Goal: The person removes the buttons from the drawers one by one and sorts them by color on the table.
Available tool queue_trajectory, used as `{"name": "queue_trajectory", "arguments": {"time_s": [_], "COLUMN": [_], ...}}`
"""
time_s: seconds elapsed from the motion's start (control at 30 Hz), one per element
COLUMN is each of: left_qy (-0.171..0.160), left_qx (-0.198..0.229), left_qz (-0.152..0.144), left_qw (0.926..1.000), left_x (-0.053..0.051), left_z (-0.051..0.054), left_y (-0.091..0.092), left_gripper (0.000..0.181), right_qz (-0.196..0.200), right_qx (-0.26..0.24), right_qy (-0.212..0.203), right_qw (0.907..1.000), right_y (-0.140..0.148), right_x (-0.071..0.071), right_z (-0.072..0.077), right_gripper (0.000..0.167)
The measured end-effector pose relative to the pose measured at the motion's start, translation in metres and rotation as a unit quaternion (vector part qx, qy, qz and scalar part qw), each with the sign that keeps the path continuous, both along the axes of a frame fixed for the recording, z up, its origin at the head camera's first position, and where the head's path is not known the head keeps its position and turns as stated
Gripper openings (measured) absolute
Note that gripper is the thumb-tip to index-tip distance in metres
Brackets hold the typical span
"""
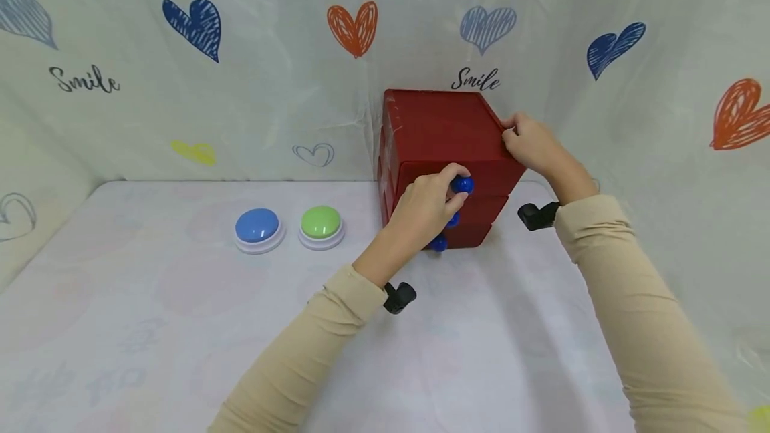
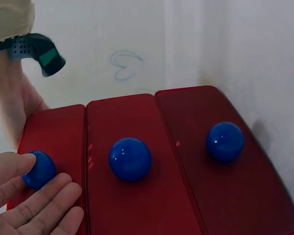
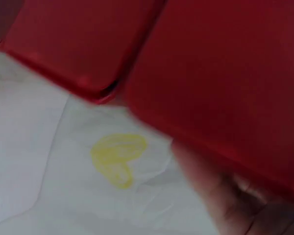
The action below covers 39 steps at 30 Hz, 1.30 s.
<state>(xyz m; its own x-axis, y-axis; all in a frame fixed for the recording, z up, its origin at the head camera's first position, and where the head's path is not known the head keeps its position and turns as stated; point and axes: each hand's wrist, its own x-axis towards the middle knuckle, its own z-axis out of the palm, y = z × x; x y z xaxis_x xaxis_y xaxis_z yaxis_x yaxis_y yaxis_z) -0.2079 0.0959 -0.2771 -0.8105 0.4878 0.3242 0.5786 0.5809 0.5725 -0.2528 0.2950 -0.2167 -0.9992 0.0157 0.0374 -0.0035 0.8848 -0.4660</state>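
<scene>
A red drawer box [image 1: 442, 125] with three stacked drawers stands at the back of the white table, each drawer front bearing a round blue knob. My left hand [image 1: 426, 202] pinches the top drawer's knob [image 1: 462, 184] between thumb and fingers; the same knob [image 2: 41, 170] shows at the left of the left wrist view. The middle knob [image 2: 130, 159] and bottom knob [image 2: 225, 142] are untouched. My right hand [image 1: 534, 142] grips the box's upper right edge with bent fingers. In the right wrist view that hand [image 3: 235, 205] is partly hidden by the red box.
Left of the box, a blue push button [image 1: 257, 226] and a green push button [image 1: 321, 223] sit on white bases on the table [image 1: 180, 326]. Behind, a pale curtain [image 1: 271, 85] printed with hearts hangs close to the box.
</scene>
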Motion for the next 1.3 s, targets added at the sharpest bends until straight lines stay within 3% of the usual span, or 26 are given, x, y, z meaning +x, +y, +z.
{"name": "queue_trajectory", "arguments": {"time_s": [0.2, 0.3, 0.5, 0.7, 0.87, 1.03, 1.13, 1.3], "left_qy": [-0.002, 0.0, 0.005, 0.036, 0.036, 0.014, -0.006, -0.046], "left_qx": [-0.006, -0.01, -0.022, -0.041, -0.004, 0.039, 0.009, -0.051], "left_qz": [0.007, 0.006, -0.004, -0.008, -0.012, 0.0, 0.006, -0.004], "left_qw": [1.0, 0.9999, 0.9997, 0.9985, 0.9993, 0.9991, 0.9999, 0.9976], "left_x": [-0.002, -0.003, -0.003, 0.0, 0.006, 0.013, 0.014, 0.012], "left_z": [0.002, 0.002, 0.003, 0.001, -0.01, -0.027, -0.036, -0.049], "left_y": [-0.001, -0.001, 0.0, -0.001, -0.005, -0.014, -0.016, -0.009], "left_gripper": [0.036, 0.036, 0.036, 0.036, 0.04, 0.029, 0.027, 0.039], "right_qz": [-0.067, -0.098, -0.108, -0.109, -0.119, -0.122, -0.126, -0.131], "right_qx": [0.092, 0.108, 0.056, 0.025, 0.026, 0.021, 0.022, 0.021], "right_qy": [-0.019, -0.023, -0.031, -0.05, -0.052, -0.047, -0.045, -0.042], "right_qw": [0.9933, 0.989, 0.9921, 0.9925, 0.9912, 0.9911, 0.9907, 0.9902], "right_y": [-0.024, -0.03, -0.022, -0.018, -0.02, -0.02, -0.019, -0.018], "right_x": [-0.007, -0.012, -0.016, -0.015, -0.015, -0.015, -0.015, -0.015], "right_z": [0.006, 0.004, 0.0, 0.002, 0.001, -0.001, -0.002, -0.002], "right_gripper": [0.042, 0.044, 0.056, 0.061, 0.06, 0.059, 0.06, 0.061]}}
